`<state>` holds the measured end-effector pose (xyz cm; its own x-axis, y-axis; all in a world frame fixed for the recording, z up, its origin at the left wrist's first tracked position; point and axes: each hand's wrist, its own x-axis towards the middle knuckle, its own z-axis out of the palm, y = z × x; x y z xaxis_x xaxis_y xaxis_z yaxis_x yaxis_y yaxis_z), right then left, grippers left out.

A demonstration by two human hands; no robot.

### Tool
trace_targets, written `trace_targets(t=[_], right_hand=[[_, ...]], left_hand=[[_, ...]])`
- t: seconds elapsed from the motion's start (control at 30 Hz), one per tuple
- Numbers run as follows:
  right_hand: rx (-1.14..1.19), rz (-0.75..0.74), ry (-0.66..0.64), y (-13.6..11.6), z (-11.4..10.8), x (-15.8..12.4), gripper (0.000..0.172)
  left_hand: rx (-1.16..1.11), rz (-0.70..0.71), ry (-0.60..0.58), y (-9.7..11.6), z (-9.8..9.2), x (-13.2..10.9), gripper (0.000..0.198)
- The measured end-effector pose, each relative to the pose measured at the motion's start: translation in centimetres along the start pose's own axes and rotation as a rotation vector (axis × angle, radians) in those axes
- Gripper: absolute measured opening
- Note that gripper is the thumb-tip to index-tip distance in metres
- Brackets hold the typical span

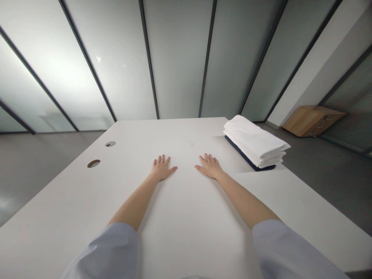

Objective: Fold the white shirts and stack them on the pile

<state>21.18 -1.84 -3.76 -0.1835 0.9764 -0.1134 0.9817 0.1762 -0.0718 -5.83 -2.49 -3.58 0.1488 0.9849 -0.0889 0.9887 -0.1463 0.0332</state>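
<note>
Both of my arms reach forward over a white table (180, 209). My left hand (161, 169) lies palm down on the tabletop, its fingers spread and nothing in it. Level with it, my right hand (210, 166) also rests flat with the fingers apart, holding nothing. To the right of that hand, and apart from it, is a stack of folded white cloths (255, 139). A folded dark navy cloth (242, 154) shows beneath the stack, mostly covered by it.
Two round holes are cut in the table's left part, a nearer hole (93, 164) and a farther hole (110, 143). Frosted glass panels (177, 58) stand beyond the far edge. A wooden cabinet (310, 121) sits on the grey floor at right.
</note>
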Motion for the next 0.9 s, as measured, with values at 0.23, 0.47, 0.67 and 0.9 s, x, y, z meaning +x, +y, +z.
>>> trace_targets(t=[0.23,0.47,0.67,0.9], right_hand=[[0.009,-0.006,0.008,0.24,0.34,0.28,0.084],[0.009,-0.012,0.013,0.27,0.37,0.31,0.084],[0.009,-0.011,0.024,0.21,0.31,0.24,0.083],[0.015,-0.018,0.027,0.31,0.32,0.23,0.083]], left_hand=[[-0.010,0.001,0.011,-0.10,0.09,0.10,0.088],[-0.006,0.003,0.020,-0.19,0.34,0.18,0.088],[-0.008,0.003,0.012,-0.13,0.18,0.06,0.089],[-0.015,-0.001,0.005,-0.06,0.03,-0.01,0.089]])
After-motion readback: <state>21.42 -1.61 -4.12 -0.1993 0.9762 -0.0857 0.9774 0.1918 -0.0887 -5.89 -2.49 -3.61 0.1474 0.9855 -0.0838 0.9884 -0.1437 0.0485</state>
